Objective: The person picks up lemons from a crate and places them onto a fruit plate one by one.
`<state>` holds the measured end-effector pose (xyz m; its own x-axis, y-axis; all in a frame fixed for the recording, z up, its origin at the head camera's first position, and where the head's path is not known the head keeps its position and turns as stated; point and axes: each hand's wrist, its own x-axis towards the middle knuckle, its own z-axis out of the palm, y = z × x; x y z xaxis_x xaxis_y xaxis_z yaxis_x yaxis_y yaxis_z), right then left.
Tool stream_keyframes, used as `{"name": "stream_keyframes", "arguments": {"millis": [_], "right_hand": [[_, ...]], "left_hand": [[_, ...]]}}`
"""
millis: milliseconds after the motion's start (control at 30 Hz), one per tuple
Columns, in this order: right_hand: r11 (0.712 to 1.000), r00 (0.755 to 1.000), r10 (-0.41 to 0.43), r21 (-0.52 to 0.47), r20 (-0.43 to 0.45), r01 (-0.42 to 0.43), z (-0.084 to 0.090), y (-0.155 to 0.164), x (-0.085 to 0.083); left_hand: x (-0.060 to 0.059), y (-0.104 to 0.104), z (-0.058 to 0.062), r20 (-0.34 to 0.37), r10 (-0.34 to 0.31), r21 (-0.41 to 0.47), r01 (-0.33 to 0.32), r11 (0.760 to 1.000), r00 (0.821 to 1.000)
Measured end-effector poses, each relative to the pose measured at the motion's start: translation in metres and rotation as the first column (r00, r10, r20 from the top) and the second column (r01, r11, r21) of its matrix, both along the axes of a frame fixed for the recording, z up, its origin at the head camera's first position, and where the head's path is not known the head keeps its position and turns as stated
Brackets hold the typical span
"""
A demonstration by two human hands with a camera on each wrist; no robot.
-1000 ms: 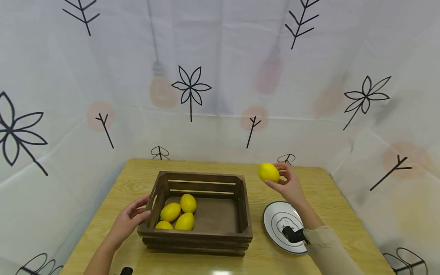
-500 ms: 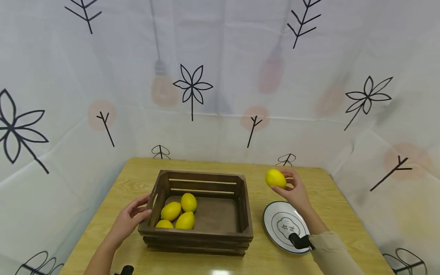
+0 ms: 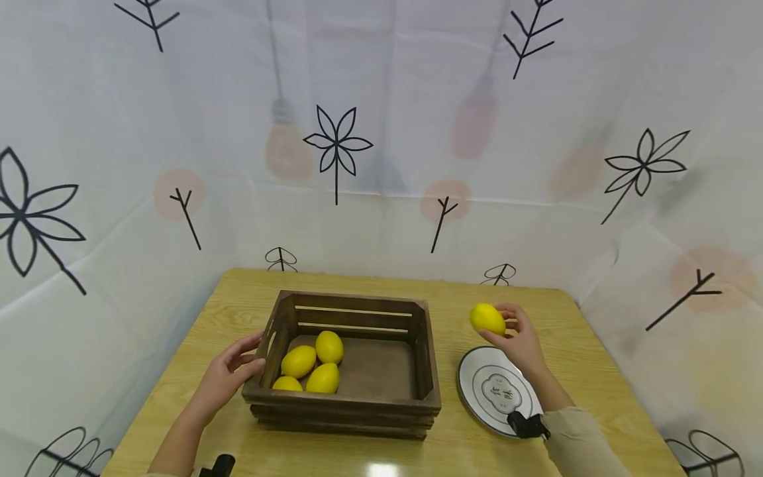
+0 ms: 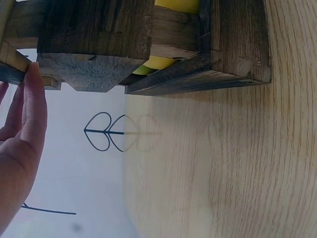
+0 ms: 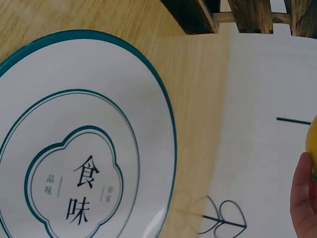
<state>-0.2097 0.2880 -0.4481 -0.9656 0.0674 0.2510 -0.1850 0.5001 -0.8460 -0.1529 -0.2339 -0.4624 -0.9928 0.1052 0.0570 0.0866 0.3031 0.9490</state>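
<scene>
My right hand [image 3: 523,342] holds a yellow lemon [image 3: 487,319] between thumb and fingers, above the table just beyond the plate. Only part of that lemon [image 5: 312,148] and of the fingers enters the right wrist view. A brown wooden slatted crate [image 3: 346,403] stands left of centre, with several lemons [image 3: 299,362] gathered in its left half. My left hand [image 3: 225,377] touches the crate's left side near the rim, fingers extended. In the left wrist view its fingertips [image 4: 33,74] meet the wood. A white plate [image 3: 471,377] with a blue-green rim lies right of the crate, partly under my right forearm.
The light wood table [image 3: 334,456] carries the crate and plate. A white cloth [image 3: 381,232] printed with plants hangs behind and at both sides. Black straps [image 3: 527,424] sit at the wrists. A gap of tabletop separates crate and plate.
My right hand has moved right and somewhat lower with the lemon, away from the crate. The left hand keeps its place at the crate. The head view has shifted slightly.
</scene>
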Motion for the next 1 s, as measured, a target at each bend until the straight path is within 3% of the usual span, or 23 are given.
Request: {"name": "stream_keyframes", "arguments": {"millis": [1000], "right_hand": [[0.996,0.987,-0.067,0.073,0.148,0.056,-0.049,0.032,0.003]], "left_hand": [[-0.001,0.000,0.000,0.003,-0.008,0.017,0.008,1.000,1.000]]}}
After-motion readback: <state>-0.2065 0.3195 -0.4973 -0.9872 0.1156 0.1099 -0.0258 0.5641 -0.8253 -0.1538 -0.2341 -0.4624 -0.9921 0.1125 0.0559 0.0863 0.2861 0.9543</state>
